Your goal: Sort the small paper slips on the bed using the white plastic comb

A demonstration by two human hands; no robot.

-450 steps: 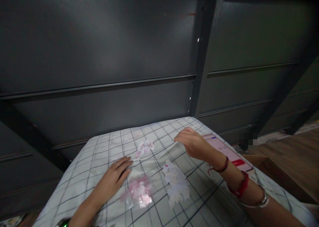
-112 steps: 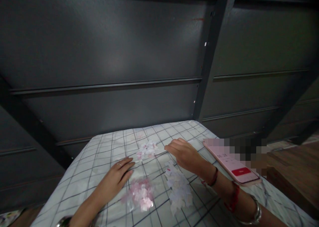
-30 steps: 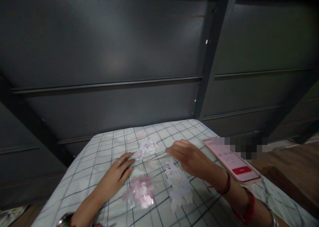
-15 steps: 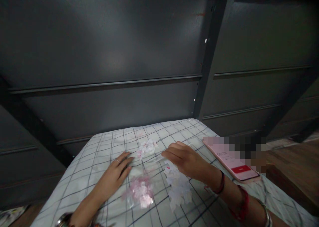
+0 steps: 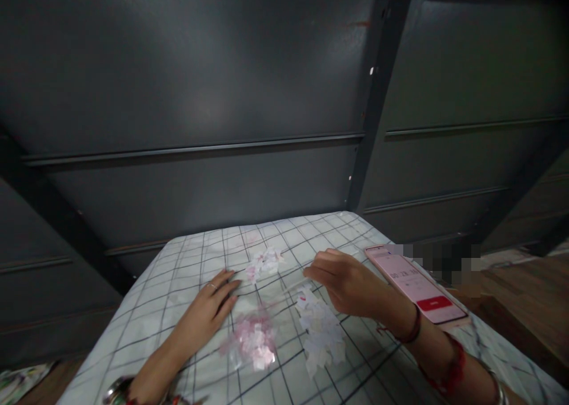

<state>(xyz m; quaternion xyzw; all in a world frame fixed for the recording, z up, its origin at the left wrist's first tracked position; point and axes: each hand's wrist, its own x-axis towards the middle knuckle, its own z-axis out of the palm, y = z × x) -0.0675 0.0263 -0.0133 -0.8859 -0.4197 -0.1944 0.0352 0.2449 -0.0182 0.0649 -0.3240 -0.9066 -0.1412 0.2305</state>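
Note:
My left hand (image 5: 212, 303) lies on the checked cloth with its fingers stretched out, holding nothing. Beside it is a loose heap of pink, shiny and whitish small pieces (image 5: 256, 341). My right hand (image 5: 341, 279) has its fingers pinched together around the end of a thin pale stick (image 5: 293, 286), whose exact kind I cannot make out. That stick points left and down, just above the top of a spread of white paper-like scraps (image 5: 322, 328). A smaller cluster of white and pinkish scraps (image 5: 264, 264) lies farther back, between the two hands.
A pink-cased phone (image 5: 413, 283) showing a timer lies at the right edge of the cloth-covered table (image 5: 208, 245). Behind the table stands a dark grey metal panel wall (image 5: 200, 96). Brown flooring (image 5: 528, 292) shows at the right.
My right hand has moved a little to the right with the stick, away from the middle. My left hand rests in the same spot; the view has shifted slightly.

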